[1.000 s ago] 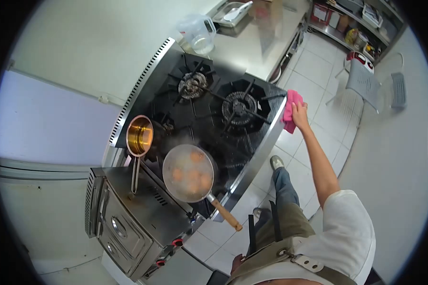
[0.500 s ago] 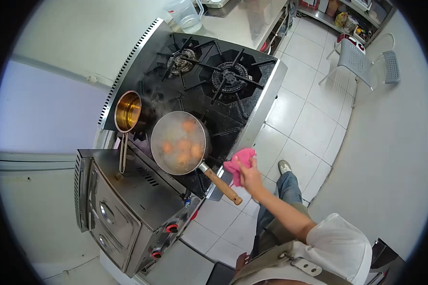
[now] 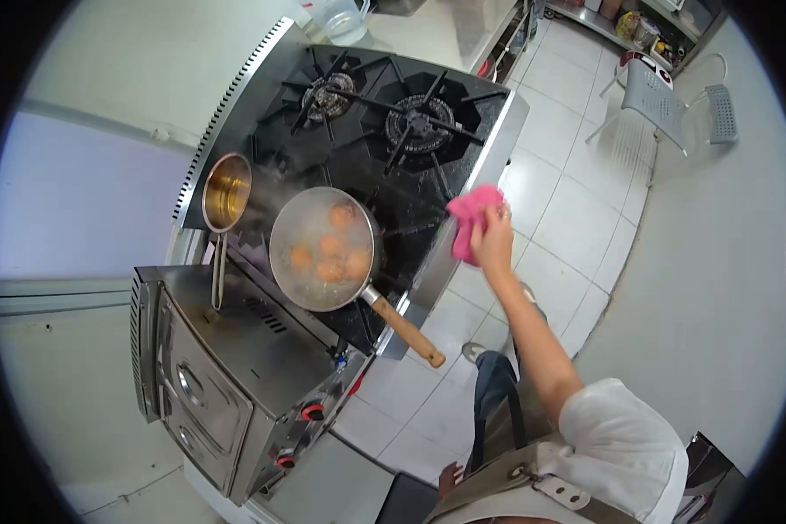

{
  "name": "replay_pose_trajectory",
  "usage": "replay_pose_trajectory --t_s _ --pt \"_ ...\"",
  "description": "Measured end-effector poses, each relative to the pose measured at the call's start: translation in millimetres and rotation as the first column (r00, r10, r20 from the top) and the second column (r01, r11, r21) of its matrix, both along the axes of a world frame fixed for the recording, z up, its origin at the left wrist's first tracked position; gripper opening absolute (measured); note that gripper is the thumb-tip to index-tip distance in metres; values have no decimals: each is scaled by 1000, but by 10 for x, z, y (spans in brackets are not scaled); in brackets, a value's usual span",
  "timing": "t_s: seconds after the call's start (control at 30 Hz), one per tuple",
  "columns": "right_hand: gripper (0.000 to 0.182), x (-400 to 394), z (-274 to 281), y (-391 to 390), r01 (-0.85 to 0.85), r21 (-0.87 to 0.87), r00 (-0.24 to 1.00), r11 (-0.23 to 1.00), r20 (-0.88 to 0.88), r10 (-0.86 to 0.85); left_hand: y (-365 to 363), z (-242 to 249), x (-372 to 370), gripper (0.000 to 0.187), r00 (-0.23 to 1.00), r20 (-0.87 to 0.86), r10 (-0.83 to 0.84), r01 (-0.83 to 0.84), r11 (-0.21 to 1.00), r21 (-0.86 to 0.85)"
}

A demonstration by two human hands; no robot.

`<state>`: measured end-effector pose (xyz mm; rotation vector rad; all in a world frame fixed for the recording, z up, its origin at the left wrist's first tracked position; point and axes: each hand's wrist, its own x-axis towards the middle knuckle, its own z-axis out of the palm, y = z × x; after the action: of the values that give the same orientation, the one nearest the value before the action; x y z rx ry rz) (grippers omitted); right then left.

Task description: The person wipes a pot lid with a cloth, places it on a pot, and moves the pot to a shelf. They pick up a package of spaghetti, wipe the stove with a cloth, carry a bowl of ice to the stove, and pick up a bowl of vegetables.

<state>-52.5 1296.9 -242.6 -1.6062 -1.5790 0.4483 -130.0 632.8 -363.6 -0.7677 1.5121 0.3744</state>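
Note:
My right hand point(image 3: 495, 234) is closed around a bunched pink cloth point(image 3: 475, 225) at the stove's front edge. To its left, a saucepan point(image 3: 363, 218) with a wooden handle point(image 3: 408, 330) rests on a burner grate, the handle sticking out past the edge. Several brownish-orange eggs point(image 3: 330, 246) lie in its cloudy, steaming water. My left hand point(image 3: 451, 477) hangs low beside my body, partly hidden by the apron, with its visible fingers apart and nothing in them.
A smaller pot point(image 3: 226, 194) of amber liquid stands behind the saucepan. Black burner grates point(image 3: 419, 124) cover the stove. A steel oven unit point(image 3: 244, 349) with red knobs adjoins it. A plastic jug point(image 3: 341, 22) sits on the counter; a grey chair point(image 3: 655, 106) stands on the tiled floor.
My right hand has moved up and right along the stove's front edge with the pink cloth, away from the saucepan handle. My feet have shifted; the view has tilted slightly.

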Motion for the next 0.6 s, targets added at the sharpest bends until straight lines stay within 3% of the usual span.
replay_pose_trajectory --t_s 0.03,0.07,0.1,0.13,0.17,0.23,0.27,0.33,0.37,0.47,0.53,0.6 --pt "24 10 87 63 34 5 999 999 -43 -33 -5 143 -4 42 954 -177 -242 282 923 261" --pt "24 19 152 134 73 27 994 997 -86 -71 93 210 -24 42 822 -404 -400 560 695 451" --pt "25 -19 42 26 74 7 994 997 -86 -73 200 296 -16 44 851 -352 -391 511 772 377" --pt "29 -101 -6 -170 42 14 997 999 -65 -41 298 282 -19 44 851 -354 -389 512 766 390" --pt "32 -205 -14 -417 13 17 999 1000 -45 -12 345 285 -42 43 918 -287 -273 366 859 357" --pt "42 -268 63 -828 -207 -44 976 977 -81 203 381 285 -30 42 987 -163 -5 45 969 242" --pt "42 -223 71 -809 -206 -41 976 978 -77 203 407 271 -24 42 987 -159 -5 44 968 246" --pt "46 -125 88 -723 -308 23 950 951 53 306 519 298 -46 39 832 -349 -430 543 760 358" --pt "46 -39 32 -586 -337 133 938 932 136 319 664 268 -72 39 974 -203 -101 143 969 203" --pt "45 154 -62 -160 -290 198 954 936 136 267 1011 501 -70 39 973 -225 -48 92 977 192" --pt "44 303 0 195 -203 94 975 975 -71 210 981 503 -25 39 966 -247 -80 143 959 246" --pt "42 528 -141 808 -65 291 998 955 24 60 961 473 47 40 976 -210 -66 97 985 144"
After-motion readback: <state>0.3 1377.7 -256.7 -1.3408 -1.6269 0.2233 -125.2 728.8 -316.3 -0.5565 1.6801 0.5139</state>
